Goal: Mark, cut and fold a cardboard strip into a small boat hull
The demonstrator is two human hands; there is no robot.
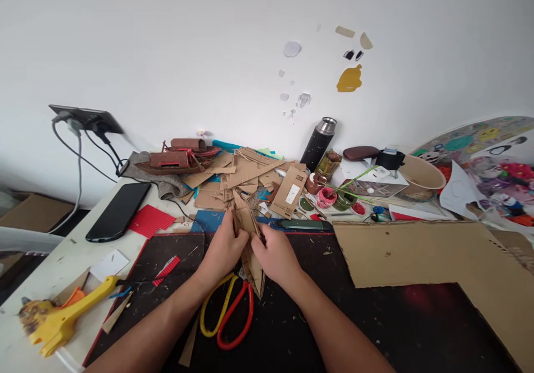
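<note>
A narrow cardboard piece, pointed at both ends like a small boat hull, is held upright and slightly tilted between both hands. My left hand pinches its left side, and my right hand grips the right side, thumbs close together. Just below lie scissors with one yellow and one red handle, their blades mostly hidden under the cardboard piece. The dark mat is beneath the hands. Beyond them is a heap of cardboard scraps.
Brown model boats, a phone and a yellow glue gun are on the left. A green cutter, paint pots and a black flask stand or lie behind. Large cardboard covers the right.
</note>
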